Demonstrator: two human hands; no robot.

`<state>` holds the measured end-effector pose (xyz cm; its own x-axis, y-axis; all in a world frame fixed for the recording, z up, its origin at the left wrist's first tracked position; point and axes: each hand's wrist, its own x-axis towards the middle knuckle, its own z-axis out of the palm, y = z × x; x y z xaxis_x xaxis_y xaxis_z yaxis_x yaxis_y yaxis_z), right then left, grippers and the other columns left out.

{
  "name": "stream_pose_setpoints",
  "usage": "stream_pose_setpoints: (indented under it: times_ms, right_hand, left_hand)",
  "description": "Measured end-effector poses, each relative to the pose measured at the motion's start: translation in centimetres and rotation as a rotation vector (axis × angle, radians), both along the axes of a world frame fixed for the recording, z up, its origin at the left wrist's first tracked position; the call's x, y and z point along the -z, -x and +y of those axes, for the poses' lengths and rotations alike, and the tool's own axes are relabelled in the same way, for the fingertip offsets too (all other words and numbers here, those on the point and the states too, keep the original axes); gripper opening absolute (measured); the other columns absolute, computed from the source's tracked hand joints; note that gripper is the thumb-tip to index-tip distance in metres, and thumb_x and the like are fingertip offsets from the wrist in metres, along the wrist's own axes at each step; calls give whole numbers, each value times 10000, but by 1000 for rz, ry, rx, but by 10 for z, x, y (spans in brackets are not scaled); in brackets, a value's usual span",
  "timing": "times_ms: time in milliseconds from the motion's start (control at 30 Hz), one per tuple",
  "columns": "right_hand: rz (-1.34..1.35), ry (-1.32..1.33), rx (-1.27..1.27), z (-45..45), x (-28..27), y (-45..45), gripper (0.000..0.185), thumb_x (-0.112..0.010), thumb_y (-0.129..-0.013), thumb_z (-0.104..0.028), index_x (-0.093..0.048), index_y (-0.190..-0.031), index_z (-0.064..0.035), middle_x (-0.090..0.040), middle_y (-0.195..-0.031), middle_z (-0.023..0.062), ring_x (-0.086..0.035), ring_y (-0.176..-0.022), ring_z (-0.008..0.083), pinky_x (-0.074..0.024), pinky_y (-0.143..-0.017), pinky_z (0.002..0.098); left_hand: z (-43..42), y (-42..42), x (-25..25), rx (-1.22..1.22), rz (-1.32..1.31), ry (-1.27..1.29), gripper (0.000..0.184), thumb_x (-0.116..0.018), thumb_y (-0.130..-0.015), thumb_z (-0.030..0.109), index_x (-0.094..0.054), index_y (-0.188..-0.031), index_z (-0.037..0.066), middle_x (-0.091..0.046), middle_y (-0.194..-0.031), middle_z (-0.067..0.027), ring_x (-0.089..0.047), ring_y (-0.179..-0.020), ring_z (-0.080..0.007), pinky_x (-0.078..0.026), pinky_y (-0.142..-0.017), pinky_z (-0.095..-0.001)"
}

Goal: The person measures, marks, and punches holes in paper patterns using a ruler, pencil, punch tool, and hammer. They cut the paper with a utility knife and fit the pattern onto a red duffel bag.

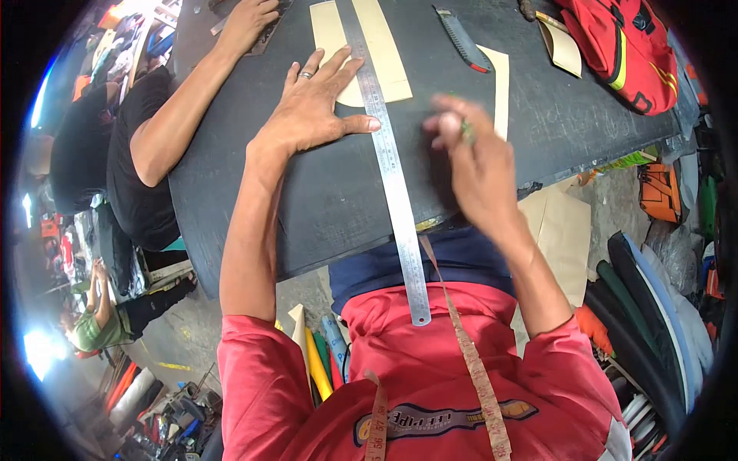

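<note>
Now the left hand [319, 104] lies palm down, fingers spread apart, on a long metal ruler [394, 180] and some cream card [384, 54]. Its thumb tip touches the ruler. The card is under the far end of the ruler and shows on both sides of it. The near end sticks out past the table [323, 215], over the person's red shirt [430, 369].

The right hand [477, 150] is just right of the ruler. Its fingers look curled, but they are blurry, so one cannot tell what they hold. A bit of green shows by them.

Farther right are a grey knife [463, 42], a thin cream strip [501, 92], a bent cream piece [561, 48] and a red bag [626, 50]. On the far left, another person's arm [184, 107] rests on the black table.
</note>
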<state>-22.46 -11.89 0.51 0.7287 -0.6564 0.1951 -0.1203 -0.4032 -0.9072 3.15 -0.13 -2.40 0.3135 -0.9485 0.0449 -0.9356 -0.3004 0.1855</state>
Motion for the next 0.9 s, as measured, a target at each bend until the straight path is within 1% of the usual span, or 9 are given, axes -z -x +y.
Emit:
stream_pose_setpoints:
  times_ms: [67,233,300,333,433,533,667,733,900]
  right_hand:
    - [-93,349,-87,27,17,15,197,-668,-1024,-134,-683,-1165,2,-722,-977,190,-704,-911,396,-566,-825,483]
    - [202,384,-157,87,12,54,482,-831,-833,-135,-608,-1253,-55,-618,-1248,184,-666,-930,375,-547,-748,464]
    - [204,176,-77,91,18,64,475,-793,-811,-34,-607,-1248,-56,-626,-1263,185,-674,-981,383,-575,-783,461]
    - [122,188,-37,83,26,69,479,-748,-803,38,-602,-1250,-50,-631,-1269,184,-687,-1004,397,-590,-808,456]
    - [148,91,18,49,25,94,445,-739,-831,55,-605,-1246,-35,-673,-1250,193,-681,-1141,391,-557,-947,417]
    - [199,16,97,20,23,118,455,-763,-823,50,-608,-1241,-39,-694,-1271,166,-689,-1160,341,-540,-967,405]
    - [297,98,144,-18,9,127,465,-779,-832,48,-610,-1251,-62,-690,-1234,95,-644,-832,219,-534,-730,358]
    - [305,117,168,-36,9,124,470,-786,-831,36,-611,-1256,-62,-687,-1205,98,-628,-782,206,-537,-725,355]
    - [333,303,105,-68,0,112,461,-780,-855,-34,-600,-1279,-36,-674,-1182,217,-655,-1096,462,-527,-905,483]
  left_hand:
    - [1,0,-1,5,7,3,1222,-713,-719,879,-418,-1647,140,-323,-1740,-127,-185,-1633,-397,-113,-1321,-612]
    - [4,2,-1,16,6,68,1116,-698,-811,813,-420,-1644,124,-356,-1723,-142,-195,-1631,-398,-105,-1319,-614]
    - [4,-3,1,5,113,244,777,-685,-962,576,-543,-1544,81,-522,-1595,-184,-370,-1554,-401,-224,-1285,-586]
    - [1,-5,-1,14,112,242,777,-685,-962,576,-543,-1544,81,-522,-1595,-184,-370,-1554,-401,-224,-1285,-586]
    - [-19,-15,0,-11,75,430,311,-594,-1000,149,-687,-1254,-3,-710,-1253,-192,-635,-1215,-384,-438,-1081,-492]
    - [-47,-31,-1,61,29,429,281,-584,-1024,115,-681,-1250,-21,-715,-1267,-193,-656,-1205,-388,-497,-1069,-448]
    - [-89,-43,1,282,-3,293,297,-575,-1038,133,-683,-1283,3,-665,-1419,-179,-608,-1327,-375,-472,-1140,-436]
    - [-107,-51,6,382,-59,254,357,-579,-1056,183,-653,-1374,39,-582,-1539,-167,-549,-1413,-359,-441,-1188,-425]
    - [-118,-45,-12,345,-39,-13,545,-576,-1065,390,-561,-1526,101,-463,-1649,-146,-444,-1507,-361,-366,-1238,-456]
